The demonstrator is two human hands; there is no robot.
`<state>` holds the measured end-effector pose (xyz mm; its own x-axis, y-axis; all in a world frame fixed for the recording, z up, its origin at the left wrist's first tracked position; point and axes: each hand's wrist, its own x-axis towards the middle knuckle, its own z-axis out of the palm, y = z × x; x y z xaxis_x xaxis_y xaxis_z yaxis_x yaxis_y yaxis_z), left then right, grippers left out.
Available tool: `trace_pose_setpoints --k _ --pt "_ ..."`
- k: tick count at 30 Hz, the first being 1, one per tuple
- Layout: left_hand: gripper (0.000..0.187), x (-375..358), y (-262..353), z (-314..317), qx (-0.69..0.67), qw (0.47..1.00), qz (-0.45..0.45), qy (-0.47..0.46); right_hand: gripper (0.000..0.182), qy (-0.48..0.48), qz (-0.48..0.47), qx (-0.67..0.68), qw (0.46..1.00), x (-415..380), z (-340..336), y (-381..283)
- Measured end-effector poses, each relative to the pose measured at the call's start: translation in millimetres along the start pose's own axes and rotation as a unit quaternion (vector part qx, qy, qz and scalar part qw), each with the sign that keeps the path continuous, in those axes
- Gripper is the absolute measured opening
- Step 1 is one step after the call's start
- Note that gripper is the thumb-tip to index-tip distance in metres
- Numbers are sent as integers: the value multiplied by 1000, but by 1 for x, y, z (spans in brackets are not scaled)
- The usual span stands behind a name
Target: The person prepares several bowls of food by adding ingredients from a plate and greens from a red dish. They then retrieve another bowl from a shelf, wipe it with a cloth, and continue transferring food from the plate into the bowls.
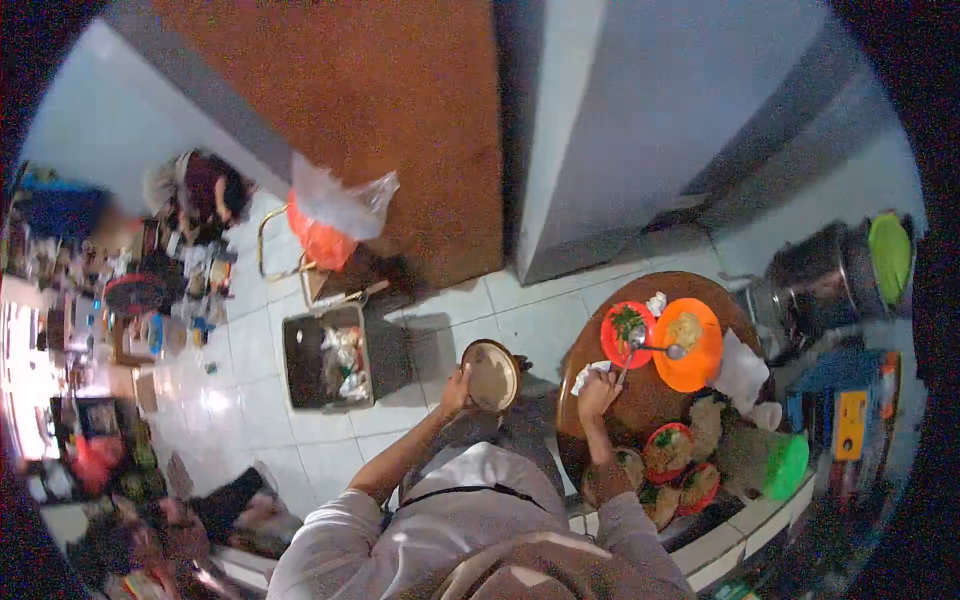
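Observation:
My left hand (pixel 456 391) grips the rim of a round brown bowl (pixel 490 377) with a pale inside, held out in front of my body. To the right, my right hand (pixel 599 394) is over the edge of a round wooden table (pixel 580 350), its fingers closed on the handle of a metal spoon (pixel 627 364). The spoon reaches into a red plate (pixel 612 325) of chopped greens. White crumpled tissue (pixel 590 375) lies by that hand. An orange plate (pixel 692 372) with pale food touches the red one, and another spoon (pixel 674 352) rests on it.
Several red bowls (pixel 668 450) of food stand nearer me, beside a green plate (pixel 787 467). Left of the table is a bin (pixel 328 360) of rubbish, with plastic bags (pixel 325 235) on a chair behind it. Another person (pixel 205 190) bends over at far left; a large pot (pixel 820 280) stands right.

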<state>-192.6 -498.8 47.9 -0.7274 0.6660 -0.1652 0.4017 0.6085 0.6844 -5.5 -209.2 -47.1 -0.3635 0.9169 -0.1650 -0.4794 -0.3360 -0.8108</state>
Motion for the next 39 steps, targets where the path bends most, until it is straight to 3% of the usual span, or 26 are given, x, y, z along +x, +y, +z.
trace_pose_setpoints --k 1,2,3,4,6,8,9,10,11,12,13,14,16,17,20,22,24,26,27,30,32,34,35,37,38,39 --pt "56 -8 18 -5 -151 981 -123 21 8 -113 -132 -447 878 -13 43 -24" --pt "56 -17 28 -8 -299 924 -236 43 9 -202 -246 -778 541 -28 109 -53" --pt "56 -29 21 -4 -302 921 -242 54 11 -248 -207 -795 514 -41 130 -63" --pt "55 -39 3 10 -309 921 -225 79 11 -256 -211 -792 513 -51 134 -55" --pt "55 -64 -46 52 -321 917 -213 107 13 -372 -136 -621 677 -73 129 -38" --pt "54 -96 -94 96 -539 786 -274 130 12 -342 88 -534 768 -106 142 -22" --pt "53 -110 -58 63 -605 726 -310 103 14 -365 162 -459 794 -108 101 32" --pt "53 -126 -36 46 -609 720 -314 114 14 -376 166 -460 787 -116 110 27" --pt "53 -135 -20 29 -572 727 -348 149 17 -380 357 -304 797 -125 134 18" --pt "52 -139 -17 18 -534 733 -379 184 23 -360 528 -132 758 -135 164 7" --pt "54 -147 -50 41 -609 681 -352 204 25 -338 547 -117 757 -147 185 3" --pt "54 -153 -51 33 -611 676 -351 215 25 -347 550 -120 750 -156 202 4" --pt "55 -160 -49 8 -705 607 -291 224 22 -368 567 -141 723 -171 234 15" --pt "55 -162 -57 5 -706 605 -287 232 22 -376 567 -143 719 -179 246 26" --pt "55 -161 -83 -10 -632 643 -293 319 24 -425 521 -257 694 -204 293 62" --pt "56 -167 -99 -32 -631 652 -354 228 26 -477 521 -192 681 -231 332 86" --pt "57 -159 -112 -55 -639 643 -359 221 26 -484 466 -244 700 -262 378 112" --pt "58 -149 -138 -70 -643 641 -365 210 26 -501 410 -331 686 -283 428 108" --pt "57 -144 -162 -64 -619 647 -390 214 26 -528 348 -279 722 -289 426 147" --pt "56 -129 -169 -98 -589 675 -394 204 26 -517 383 -303 703 -284 452 156" --pt "56 -116 -173 -120 -582 700 -371 183 26 -538 320 -321 711 -262 439 173" --pt "55 -108 -192 -125 -604 649 -447 116 25 -512 310 -326 732 -234 418 156" --pt "55 -103 -193 -133 -594 665 -443 94 25 -492 309 -337 741 -217 403 139" --pt "56 -91 -200 -138 -561 713 -420 26 24 -409 346 -398 744 -180 359 104" --pt "57 -81 -201 -140 -539 742 -398 -16 23 -332 339 -438 763 -167 330 96" --pt "57 -68 -198 -142 -525 753 -394 -50 22 -269 363 -382 806 -150 293 86"
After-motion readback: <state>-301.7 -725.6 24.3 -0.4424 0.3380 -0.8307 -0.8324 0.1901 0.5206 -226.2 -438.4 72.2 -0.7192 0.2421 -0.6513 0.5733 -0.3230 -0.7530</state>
